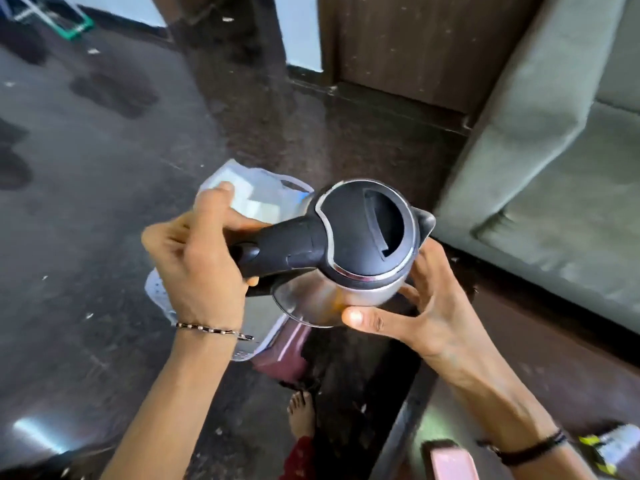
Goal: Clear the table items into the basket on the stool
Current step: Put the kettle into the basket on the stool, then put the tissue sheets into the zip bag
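Note:
A steel electric kettle (360, 244) with a black lid and black handle hangs in the air at the middle of the head view. My left hand (201, 258) is closed around its handle. My right hand (419, 306) cups the steel body from the right and below. Under the kettle and mostly hidden by it sits a white perforated basket (242, 192) on a pink stool (287, 355). Something white lies inside the basket. The dark table (561, 355) runs along the right side.
A pink phone (453, 462) and a white and yellow item (609, 448) lie on the table near the bottom right. A grey sofa (554, 168) stands behind the table. A bare foot (303, 410) rests on the dark floor below the stool.

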